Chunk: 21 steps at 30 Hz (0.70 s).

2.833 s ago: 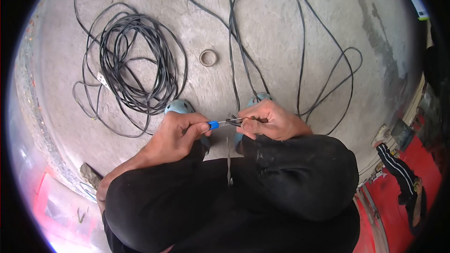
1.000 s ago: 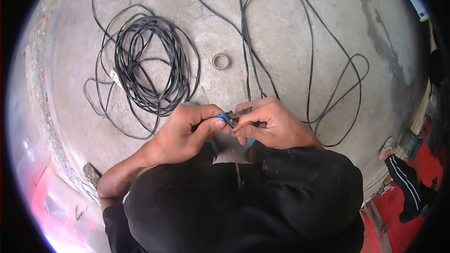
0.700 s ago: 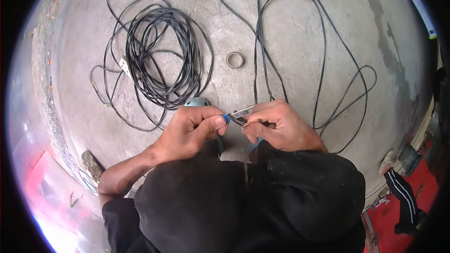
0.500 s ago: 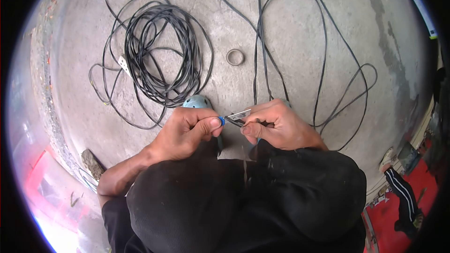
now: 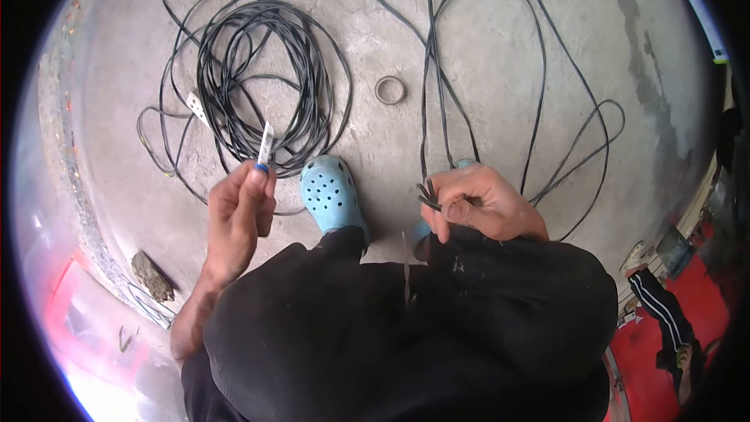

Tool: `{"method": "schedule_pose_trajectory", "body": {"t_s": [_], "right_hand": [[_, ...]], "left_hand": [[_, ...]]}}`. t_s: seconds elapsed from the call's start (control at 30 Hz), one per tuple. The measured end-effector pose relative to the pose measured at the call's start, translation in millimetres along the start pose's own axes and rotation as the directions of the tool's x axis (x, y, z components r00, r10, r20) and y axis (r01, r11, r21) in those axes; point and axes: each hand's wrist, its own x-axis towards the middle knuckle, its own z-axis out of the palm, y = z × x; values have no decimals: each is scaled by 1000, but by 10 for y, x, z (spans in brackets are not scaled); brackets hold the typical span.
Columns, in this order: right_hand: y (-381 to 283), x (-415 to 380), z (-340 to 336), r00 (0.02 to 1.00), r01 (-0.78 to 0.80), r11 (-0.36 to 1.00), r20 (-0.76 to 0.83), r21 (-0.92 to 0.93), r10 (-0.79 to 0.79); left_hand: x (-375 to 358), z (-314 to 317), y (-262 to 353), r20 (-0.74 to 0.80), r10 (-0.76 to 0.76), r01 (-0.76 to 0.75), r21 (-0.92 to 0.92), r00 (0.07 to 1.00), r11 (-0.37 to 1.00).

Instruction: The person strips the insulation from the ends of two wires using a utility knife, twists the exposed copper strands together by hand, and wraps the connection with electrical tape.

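Observation:
My left hand (image 5: pixel 242 203) is closed around a box cutter (image 5: pixel 266 144); its pale blade points up and away from me, and a bit of blue shows at the fingertips. The rest of its handle is hidden in the fist. Between thumb and fingers, my right hand (image 5: pixel 484 207) pinches black cable ends (image 5: pixel 428 197), whose short split tips stick out to the left. Blade and cable ends are well apart. Below my left hand's blade lies a large coil of black cable (image 5: pixel 312 101) on the concrete floor.
A roll of tape (image 5: pixel 390 90) lies on the floor between the coil and looser cable loops (image 5: pixel 539 70). A white power socket strip (image 5: pixel 196 106) sits at the coil's left. Near my left arm is a stone (image 5: pixel 152 277). Another person's leg (image 5: pixel 664 309) shows at right.
My left hand has moved left and away from the cable ends, taking the box cutter with it, and the blade now points upward. My right hand stays nearly in place with the cable.

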Motion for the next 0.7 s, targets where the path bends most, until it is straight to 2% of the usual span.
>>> {"method": "schedule_pose_trajectory", "body": {"t_s": [0.07,0.13,0.2,0.27,0.33,0.4,0.43,0.53,0.63,0.7], "right_hand": [[24,48,11,996,-24,998,-86,-66,18],[91,78,-35,988,1,996,-152,-89,-15],[111,152,-22,976,65,993,-200,-102,-84],[69,167,-43,968,64,981,-228,-182,-106],[-4,137,-91,966,1,963,-249,-271,-71],[46,120,-74,937,92,966,-308,-240,-166],[59,122,-73,919,142,963,-331,-230,-215],[49,102,-76,911,157,951,-333,-267,-243],[42,164,-67,888,223,933,-336,-283,-314],[-43,172,-38,896,147,952,-373,-269,-243]], "left_hand": [[315,10,15,-31,82,-82,-22,996,996],[680,80,-107,30,109,-110,50,994,993],[1099,190,-382,67,213,-223,249,975,942],[1440,338,-629,44,350,-343,348,936,873],[1621,468,-643,19,370,-345,410,929,844],[1773,550,-645,-16,421,-357,501,907,789],[1848,552,-670,9,518,-423,591,855,687],[1892,591,-621,85,670,-436,818,737,375],[1633,731,-337,97,916,-467,878,390,106],[1270,831,-45,15,844,-681,599,536,421]]}}
